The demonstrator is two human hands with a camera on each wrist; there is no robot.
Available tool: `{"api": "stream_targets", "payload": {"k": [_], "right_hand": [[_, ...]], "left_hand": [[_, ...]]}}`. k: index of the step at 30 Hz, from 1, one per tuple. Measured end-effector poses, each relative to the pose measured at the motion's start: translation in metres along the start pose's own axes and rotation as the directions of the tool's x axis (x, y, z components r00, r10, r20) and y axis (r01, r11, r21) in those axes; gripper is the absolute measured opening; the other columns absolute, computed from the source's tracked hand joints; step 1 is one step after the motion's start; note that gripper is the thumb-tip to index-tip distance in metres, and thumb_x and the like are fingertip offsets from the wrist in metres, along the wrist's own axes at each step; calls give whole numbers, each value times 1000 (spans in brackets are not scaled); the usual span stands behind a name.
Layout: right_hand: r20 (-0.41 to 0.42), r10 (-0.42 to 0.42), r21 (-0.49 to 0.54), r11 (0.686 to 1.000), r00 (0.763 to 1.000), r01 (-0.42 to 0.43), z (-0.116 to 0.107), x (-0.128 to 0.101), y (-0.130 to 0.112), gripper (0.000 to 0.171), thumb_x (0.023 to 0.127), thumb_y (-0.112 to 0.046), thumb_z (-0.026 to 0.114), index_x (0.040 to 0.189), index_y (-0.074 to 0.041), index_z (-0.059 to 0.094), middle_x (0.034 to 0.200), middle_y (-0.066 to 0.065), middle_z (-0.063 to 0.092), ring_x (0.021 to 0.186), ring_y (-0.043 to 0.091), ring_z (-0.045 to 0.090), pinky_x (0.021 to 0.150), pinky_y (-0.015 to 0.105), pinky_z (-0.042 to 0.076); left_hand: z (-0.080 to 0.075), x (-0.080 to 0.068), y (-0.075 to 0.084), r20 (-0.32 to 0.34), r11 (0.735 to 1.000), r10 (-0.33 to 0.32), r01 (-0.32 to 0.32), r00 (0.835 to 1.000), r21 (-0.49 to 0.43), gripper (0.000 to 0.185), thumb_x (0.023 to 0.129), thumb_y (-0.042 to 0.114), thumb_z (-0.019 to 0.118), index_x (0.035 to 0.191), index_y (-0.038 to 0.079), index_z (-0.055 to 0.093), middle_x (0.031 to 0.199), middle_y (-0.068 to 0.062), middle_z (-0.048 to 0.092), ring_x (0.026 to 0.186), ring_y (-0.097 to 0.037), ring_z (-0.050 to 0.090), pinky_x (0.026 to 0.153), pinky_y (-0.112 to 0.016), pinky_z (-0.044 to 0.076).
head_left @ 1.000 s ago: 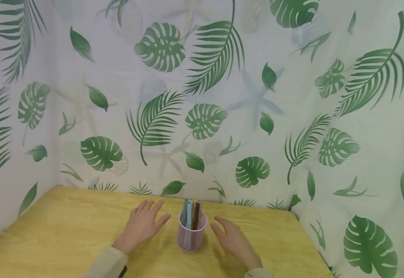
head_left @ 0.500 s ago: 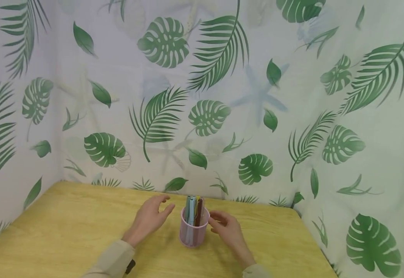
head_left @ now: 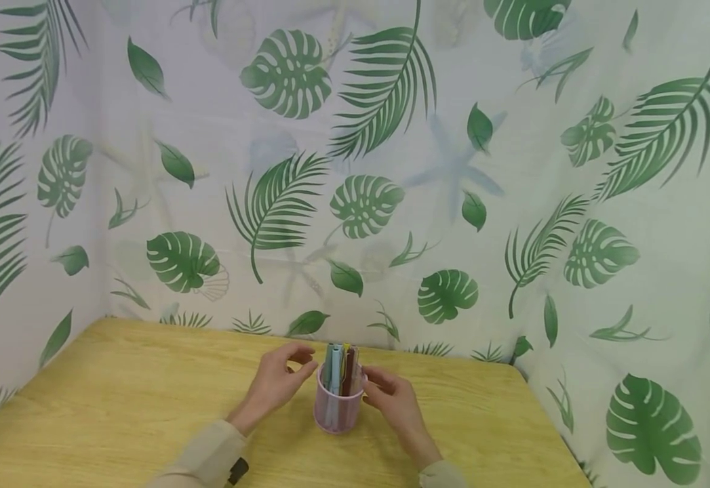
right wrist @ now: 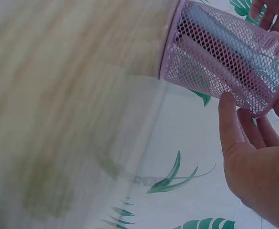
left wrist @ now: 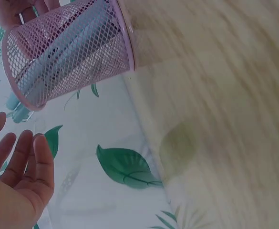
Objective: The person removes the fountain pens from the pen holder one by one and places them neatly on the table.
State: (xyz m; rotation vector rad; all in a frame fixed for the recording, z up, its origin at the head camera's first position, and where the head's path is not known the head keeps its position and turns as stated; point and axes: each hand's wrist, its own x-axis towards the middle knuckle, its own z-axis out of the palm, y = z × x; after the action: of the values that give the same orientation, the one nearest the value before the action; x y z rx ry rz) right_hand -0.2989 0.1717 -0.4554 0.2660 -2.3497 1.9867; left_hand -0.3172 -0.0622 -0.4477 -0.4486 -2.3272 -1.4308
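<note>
A pink mesh cup stands upright on a wooden bench, near the bench's far edge and roughly centred. Several pens stand in it, among them pale blue, yellow and dark brown ones, their tops rising above the rim.

The left hand is just beside the cup on its left, fingers loosely curved and spread, holding nothing; the left wrist view shows a gap between fingers and mesh. The right hand is at the cup's right side, its fingers straight and relaxed, with one fingertip touching the mesh near the rim in the right wrist view. Beige sleeves cover both forearms. A curtain printed with green leaves hangs behind and beside the bench.
</note>
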Motion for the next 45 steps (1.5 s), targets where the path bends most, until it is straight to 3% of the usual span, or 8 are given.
{"api": "stream_targets", "payload": {"k": [7, 16, 24, 36, 45], "right_hand": [[-27, 9, 10, 1000, 1000, -9, 2, -1, 4, 41, 94, -14, 66, 129, 6, 59, 131, 24, 60, 116, 32, 63, 91, 35, 56], [-37, -15, -19, 1000, 999, 14, 3, 3, 2, 39, 93, -15, 68, 128, 3, 61, 130, 22, 62, 117, 32, 62, 93, 35, 55], [5, -28, 1, 1000, 1000, 28, 3, 4, 2, 39, 95, -13, 65, 129, 5, 59, 132, 23, 60, 119, 35, 61, 95, 39, 54], [2, -25, 30, 999, 1000, 25, 2, 3, 4, 40, 95, -11, 64, 131, 7, 57, 133, 25, 58, 120, 36, 60, 94, 39, 54], [2, -23, 51, 998, 1000, 23, 3, 5, 3, 39, 94, -7, 65, 129, 7, 59, 131, 25, 60, 119, 36, 61, 93, 38, 54]], "left_hand": [[12, 1, -2, -12, 998, 17, -17, 1000, -56, 18, 87, 13, 74, 105, 8, 72, 95, -5, 74, 87, -16, 66, 65, -21, 50], [20, 7, 1, -40, 992, 42, -47, 998, -121, 24, 85, 16, 78, 108, 13, 73, 94, 0, 72, 84, -14, 66, 65, -21, 52], [31, 11, 1, -38, 980, 179, -181, 983, -79, 25, 84, 9, 78, 107, 9, 71, 91, -2, 70, 77, -11, 63, 60, -20, 52], [39, 11, 1, -31, 967, 236, -238, 971, -94, 29, 82, 4, 77, 111, 4, 70, 94, -8, 68, 78, -14, 63, 65, -22, 56], [38, 11, 3, -43, 974, 189, -193, 981, -118, 26, 82, 3, 78, 106, 7, 69, 92, -7, 68, 77, -16, 65, 64, -22, 55]]}}
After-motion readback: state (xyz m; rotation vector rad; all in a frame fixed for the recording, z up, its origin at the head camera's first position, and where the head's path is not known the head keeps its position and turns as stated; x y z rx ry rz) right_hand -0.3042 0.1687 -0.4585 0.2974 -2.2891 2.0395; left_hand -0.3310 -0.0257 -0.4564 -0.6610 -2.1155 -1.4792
